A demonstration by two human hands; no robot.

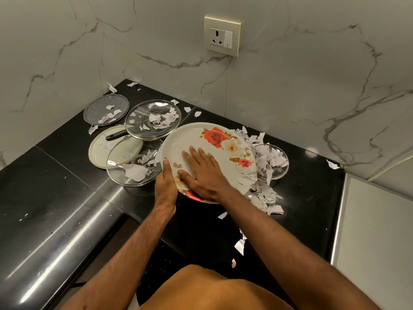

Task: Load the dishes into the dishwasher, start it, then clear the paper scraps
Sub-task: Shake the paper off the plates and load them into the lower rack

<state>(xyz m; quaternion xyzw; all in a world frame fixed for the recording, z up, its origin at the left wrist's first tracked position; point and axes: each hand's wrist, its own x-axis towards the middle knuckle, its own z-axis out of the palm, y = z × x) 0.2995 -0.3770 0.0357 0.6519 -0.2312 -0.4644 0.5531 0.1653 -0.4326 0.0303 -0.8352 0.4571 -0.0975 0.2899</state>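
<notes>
The task looks barely begun: no dishwasher is in view, and every dish seen here lies on the black counter in the corner, with torn paper scattered over most of them. The floral plate is the piece in hand; it sits near the counter's front edge, tilted, with its far right side low against a heap of paper scraps. The left hand grips the plate's near left rim, thumb over the top edge and the fingers hidden beneath. The right hand lies flat on the plate's face with fingers straight and spread, holding nothing; it seems to be sweeping scraps off before the plate is carried away. The plate's face is nearly bare, so that small step looks close to done. The heap spills over a small glass lid just right of the plate. To the left lie two larger glass lids, one far and one near, overlapping a cream lid with a black handle, and a grey speckled disc sits farther back; all carry scraps. Left to do, by this reckoning: load the plate and each lid, start the machine, then gather the paper from the counter and from below its front edge.
</notes>
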